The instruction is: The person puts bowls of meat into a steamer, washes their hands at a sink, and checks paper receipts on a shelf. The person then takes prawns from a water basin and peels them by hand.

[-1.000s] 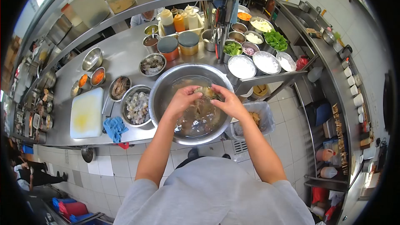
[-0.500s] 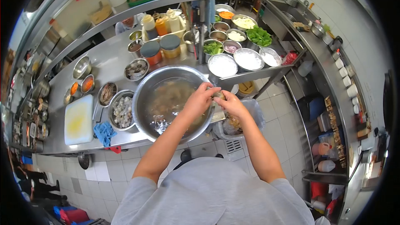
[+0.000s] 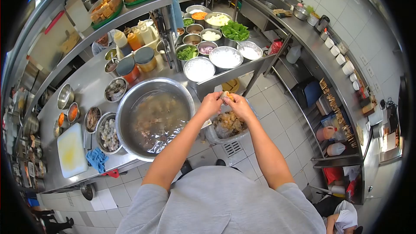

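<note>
My left hand [image 3: 211, 105] and my right hand [image 3: 239, 105] meet, fingers pinched around a small shrimp [image 3: 225, 96], partly hidden by the fingers. Below them stands a lined waste bin [image 3: 211, 135] holding brownish shrimp shells [image 3: 232, 121]. Left of my hands, a large metal basin [image 3: 120, 123] contains cloudy water with blurry pieces in it. Beside the basin, a metal bowl [image 3: 113, 151] is filled with greyish peeled shrimp [image 3: 109, 133].
A white cutting board [image 3: 71, 151] and blue cloth [image 3: 97, 159] lie on the left counter. Several ingredient containers, including one with lettuce [image 3: 235, 30], stand ahead. A person [image 3: 103, 42] is behind the shelf; another person [image 3: 344, 214] is at lower right.
The view has turned right, so the basin and counter sit further left. My hands are now clear of the basin rim, over the bin, still pinching the shrimp. A person has appeared at lower right.
</note>
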Demonstrator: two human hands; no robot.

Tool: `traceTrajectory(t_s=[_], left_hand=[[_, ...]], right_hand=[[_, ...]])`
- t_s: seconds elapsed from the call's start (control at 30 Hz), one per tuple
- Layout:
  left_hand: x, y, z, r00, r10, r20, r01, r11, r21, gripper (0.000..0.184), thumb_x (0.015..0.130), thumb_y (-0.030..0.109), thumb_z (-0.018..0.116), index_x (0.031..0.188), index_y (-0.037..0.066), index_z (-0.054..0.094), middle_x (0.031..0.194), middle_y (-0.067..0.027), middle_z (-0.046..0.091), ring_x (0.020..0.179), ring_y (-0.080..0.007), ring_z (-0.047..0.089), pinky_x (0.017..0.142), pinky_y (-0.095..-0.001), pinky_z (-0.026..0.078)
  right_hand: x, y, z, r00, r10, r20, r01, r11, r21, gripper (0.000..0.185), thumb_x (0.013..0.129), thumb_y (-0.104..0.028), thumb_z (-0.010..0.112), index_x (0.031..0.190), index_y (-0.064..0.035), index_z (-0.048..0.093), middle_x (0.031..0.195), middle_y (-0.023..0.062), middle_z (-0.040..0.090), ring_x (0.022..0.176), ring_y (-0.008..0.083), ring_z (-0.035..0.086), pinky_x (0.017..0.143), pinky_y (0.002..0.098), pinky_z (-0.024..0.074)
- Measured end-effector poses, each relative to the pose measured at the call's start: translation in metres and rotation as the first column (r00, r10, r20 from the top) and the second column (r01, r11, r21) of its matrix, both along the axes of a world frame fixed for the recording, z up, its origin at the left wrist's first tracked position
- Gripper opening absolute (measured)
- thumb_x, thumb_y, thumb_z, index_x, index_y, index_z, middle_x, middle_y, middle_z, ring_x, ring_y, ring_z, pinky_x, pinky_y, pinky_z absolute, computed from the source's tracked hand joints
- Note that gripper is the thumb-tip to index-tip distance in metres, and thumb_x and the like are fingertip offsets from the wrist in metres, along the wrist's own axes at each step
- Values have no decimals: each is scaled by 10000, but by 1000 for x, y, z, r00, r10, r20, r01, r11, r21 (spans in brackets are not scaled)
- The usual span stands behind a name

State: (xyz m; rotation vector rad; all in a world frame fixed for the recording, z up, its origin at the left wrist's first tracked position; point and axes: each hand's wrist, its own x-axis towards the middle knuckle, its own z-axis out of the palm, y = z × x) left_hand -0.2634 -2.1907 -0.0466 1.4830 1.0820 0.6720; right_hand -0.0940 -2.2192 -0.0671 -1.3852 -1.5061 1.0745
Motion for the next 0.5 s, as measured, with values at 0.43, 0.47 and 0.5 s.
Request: traceTrajectory(t_s=[0.43, 0.47, 0.5], left_hand=[[8, -7, 7, 988, -136, -71, 139, 990, 28, 427, 900, 75, 559, 1322, 19, 528, 962, -95, 699, 713, -160, 649, 649, -305, 531], [3, -7, 10, 987, -156, 48, 160, 983, -94, 428, 922, 77, 542, 1345, 22, 503, 995, -70, 686, 716, -138, 633, 643, -286, 527], [0, -8, 13, 973, -159, 168, 193, 958, -211, 429, 945, 79, 525, 1368, 25, 477, 1028, -46, 672, 719, -117, 618, 637, -268, 524]], right_hand=[[10, 1, -6, 950, -80, 303, 53, 994, 96, 300, 886, -248, 470, 1015, -8, 597, 959, 238, 662, 909, 424, 620, 791, 479, 480], [13, 3, -5, 961, -31, 273, 27, 999, 21, 305, 891, -245, 465, 1025, -8, 600, 958, 233, 665, 905, 415, 625, 791, 472, 483], [14, 4, -4, 962, -32, 272, 27, 999, 23, 305, 891, -245, 465, 1025, -8, 600, 958, 233, 665, 905, 415, 625, 791, 472, 483]])
